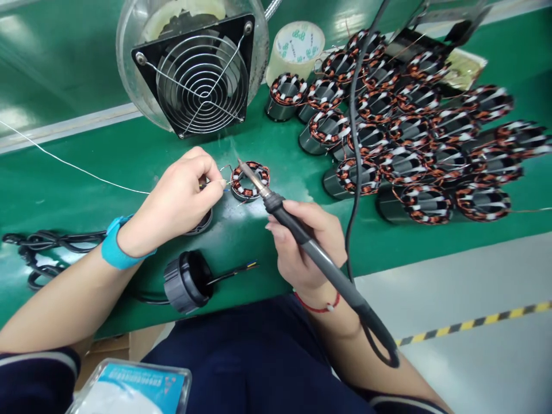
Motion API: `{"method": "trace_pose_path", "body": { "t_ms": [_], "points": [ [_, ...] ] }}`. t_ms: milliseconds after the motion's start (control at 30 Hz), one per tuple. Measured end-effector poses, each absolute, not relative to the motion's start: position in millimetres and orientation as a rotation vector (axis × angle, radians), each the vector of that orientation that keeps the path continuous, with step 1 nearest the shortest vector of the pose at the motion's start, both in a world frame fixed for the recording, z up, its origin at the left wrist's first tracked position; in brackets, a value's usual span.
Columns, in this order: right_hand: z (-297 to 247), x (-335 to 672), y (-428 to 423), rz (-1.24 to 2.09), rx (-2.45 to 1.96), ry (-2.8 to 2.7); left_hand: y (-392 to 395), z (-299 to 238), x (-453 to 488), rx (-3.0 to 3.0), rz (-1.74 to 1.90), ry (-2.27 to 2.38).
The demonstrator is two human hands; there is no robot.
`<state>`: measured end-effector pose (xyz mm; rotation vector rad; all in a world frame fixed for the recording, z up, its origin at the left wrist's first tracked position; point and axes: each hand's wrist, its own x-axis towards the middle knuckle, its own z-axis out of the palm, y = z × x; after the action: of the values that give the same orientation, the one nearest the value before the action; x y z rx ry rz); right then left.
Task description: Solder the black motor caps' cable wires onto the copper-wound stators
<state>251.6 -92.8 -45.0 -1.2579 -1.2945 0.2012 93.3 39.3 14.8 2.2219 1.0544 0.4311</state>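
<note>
The left hand (179, 198) was pinched tight near the wires, but the fingers hid whatever it held, can't tell. The right hand (302, 241) gripped a soldering iron (328, 259), tip right at a copper coil ring (250, 180) on the green surface (142, 155), left of a big pile of coil rings (414, 138).

Bright, even overhead light; soft shadows under the left hand (181, 198) and right hand (302, 241). White glare patches on the green bench mat (107, 167), left of the hands. Wide-angle bowing at frame edges; focus sharp, no motion blur.
</note>
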Motion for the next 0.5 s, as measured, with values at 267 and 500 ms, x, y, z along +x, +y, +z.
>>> {"method": "trace_pose_path", "body": {
  "t_ms": [267, 500],
  "points": [
    [-15.0, 253.3, -69.0, 0.438, -1.329, -1.439, 39.8, 14.4, 92.7, 2.229, 0.442, 1.067],
    [-18.8, 247.2, -49.9, 0.462, -1.469, -1.511, 40.1, 13.8, 92.7, 2.221, 0.460, 1.062]
  ]
}}
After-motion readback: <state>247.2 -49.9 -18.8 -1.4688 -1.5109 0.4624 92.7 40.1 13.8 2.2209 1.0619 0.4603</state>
